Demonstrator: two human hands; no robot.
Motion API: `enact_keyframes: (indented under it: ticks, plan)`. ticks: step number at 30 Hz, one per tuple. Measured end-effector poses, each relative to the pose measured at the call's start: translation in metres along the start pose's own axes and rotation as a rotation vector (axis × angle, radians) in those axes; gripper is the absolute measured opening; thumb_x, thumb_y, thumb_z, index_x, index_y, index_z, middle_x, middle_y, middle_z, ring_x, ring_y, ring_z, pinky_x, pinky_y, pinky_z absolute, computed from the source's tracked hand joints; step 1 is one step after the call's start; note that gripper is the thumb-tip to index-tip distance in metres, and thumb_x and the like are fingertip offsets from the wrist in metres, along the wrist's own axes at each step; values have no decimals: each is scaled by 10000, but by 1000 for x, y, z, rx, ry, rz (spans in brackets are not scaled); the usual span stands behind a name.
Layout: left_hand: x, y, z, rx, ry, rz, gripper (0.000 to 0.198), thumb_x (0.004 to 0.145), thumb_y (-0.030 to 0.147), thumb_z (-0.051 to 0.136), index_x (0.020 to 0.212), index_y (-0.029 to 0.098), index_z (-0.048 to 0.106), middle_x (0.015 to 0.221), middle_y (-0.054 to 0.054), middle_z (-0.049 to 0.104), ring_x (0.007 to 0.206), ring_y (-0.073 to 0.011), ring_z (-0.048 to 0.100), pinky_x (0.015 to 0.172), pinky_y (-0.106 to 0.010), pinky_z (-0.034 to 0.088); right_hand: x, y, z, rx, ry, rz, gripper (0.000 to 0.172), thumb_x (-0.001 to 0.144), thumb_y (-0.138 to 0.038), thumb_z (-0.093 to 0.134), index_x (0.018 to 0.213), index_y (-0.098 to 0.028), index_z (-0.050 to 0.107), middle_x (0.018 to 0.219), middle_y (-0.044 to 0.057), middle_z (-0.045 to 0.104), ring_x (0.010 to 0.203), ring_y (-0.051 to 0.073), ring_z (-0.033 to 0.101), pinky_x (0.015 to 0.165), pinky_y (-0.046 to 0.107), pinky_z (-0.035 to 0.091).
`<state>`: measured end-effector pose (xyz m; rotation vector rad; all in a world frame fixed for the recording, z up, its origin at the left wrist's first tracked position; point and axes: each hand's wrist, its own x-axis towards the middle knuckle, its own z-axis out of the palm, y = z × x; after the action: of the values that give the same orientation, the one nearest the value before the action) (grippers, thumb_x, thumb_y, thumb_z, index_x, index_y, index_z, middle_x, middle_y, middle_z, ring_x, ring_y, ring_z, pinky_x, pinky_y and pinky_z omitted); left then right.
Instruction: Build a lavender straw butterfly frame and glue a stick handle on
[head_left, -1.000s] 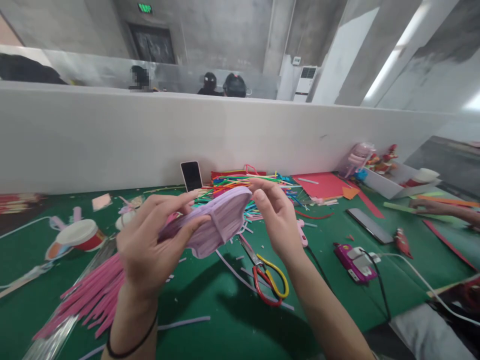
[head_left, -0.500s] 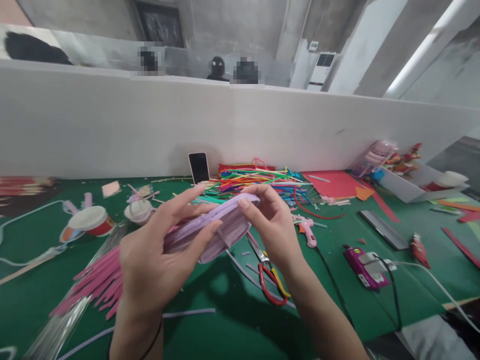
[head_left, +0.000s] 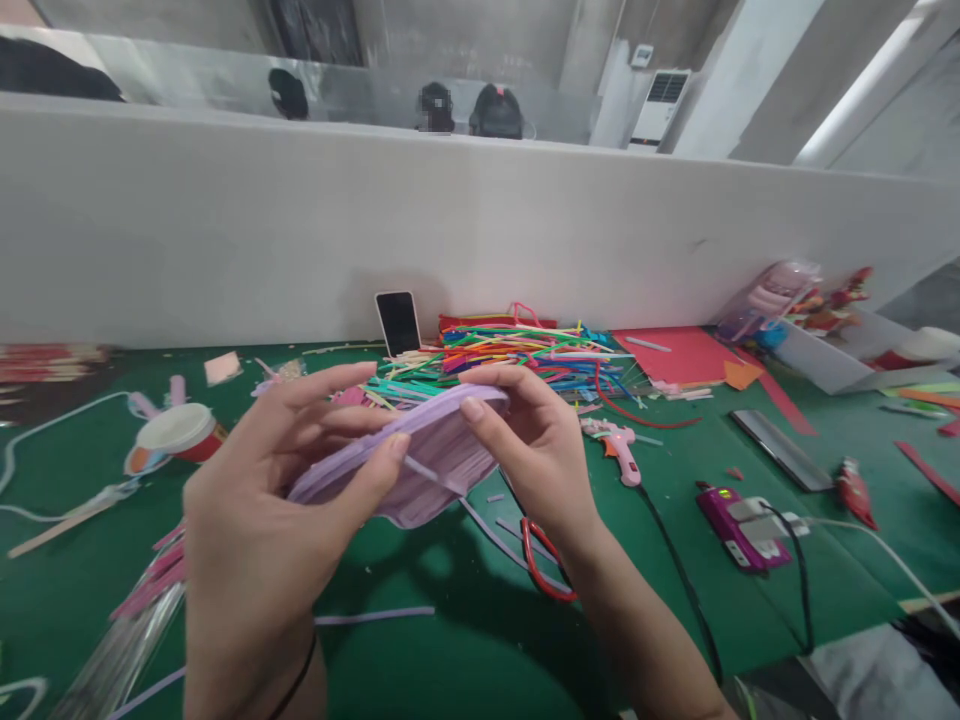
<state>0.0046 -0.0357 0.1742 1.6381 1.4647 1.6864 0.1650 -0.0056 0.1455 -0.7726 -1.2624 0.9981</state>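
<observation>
- Holding lilac piece (head_left: 450, 460) w/ both hands, up above table (head_left: 480, 665), approx. mid-view; it's tilted, ribbed face twd. the camera.
- L hand (head_left: 262, 520): thumb pressed on piece's near face, tip by end of a thin lilac strip (head_left: 435, 474) that runs across it; index finger lifted clear, other fingers behind — grip is narrow, on piece's L part.
- R hand (head_left: 544, 460): thumb on upper R edge, bent fingers behind — pinching piece there, narrow too.
- Dark band (head_left: 294, 685) on L wrist.
- Scissors (head_left: 531, 565) lie on table below R hand; red handle shows, rest mostly hidden by hand.
- Loose lilac offcut (head_left: 375, 616) flat on table, below piece; other lilac bits near scissors.
- Pink glue gun (head_left: 621, 455) on its side, R of R hand, black cord twd. the bottom edge.
- Multicol. sticks (head_left: 525, 350) heaped behind piece, at foot of white partition (head_left: 480, 220); phone (head_left: 399, 322) leans upright just L of heap.
- Red paper (head_left: 675, 355) R of heap, w/ orange scrap (head_left: 741, 374) by its corner.
- L side: cup (head_left: 176, 428) w/ white top; pink strips (head_left: 154, 583) w/ clear wrap, partly behind L arm.
- R side: purple power block (head_left: 731, 530) w/ white plugs, dark slab (head_left: 780, 450) lying flat, white box (head_left: 840, 370) farther back.
</observation>
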Motion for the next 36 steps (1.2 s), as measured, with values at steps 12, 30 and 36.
enact_keyframes:
  ticks: [12, 30, 36]
  plan:
    - [17, -16, -7, -89, 43, -114, 414, 714, 292, 831, 1111, 307, 717, 811, 30, 730, 763, -134, 691, 686, -202, 565, 29, 14, -1, 218, -179, 144, 162, 913, -389, 672, 1013, -305, 768, 1035, -4, 747, 943, 142, 670, 853, 301, 513]
    - [43, -43, -6, -463, -137, -325, 438, 583, 213, 885, 1000, 262, 765, 715, 28, 690, 638, -62, 612, 539, -87, 479, 42, 28, -25, 229, -254, 298, 365, 883, -579, 640, 1030, -281, 792, 902, 28, 743, 805, 157, 650, 730, 294, 507]
    - [51, -56, 0, -489, -163, -365, 457, 563, 201, 900, 998, 258, 772, 716, 34, 693, 636, -51, 628, 556, -74, 494, 40, 31, -35, 144, -206, 269, 236, 821, -483, 754, 889, -264, 810, 714, -18, 652, 660, 96, 531, 621, 233, 419]
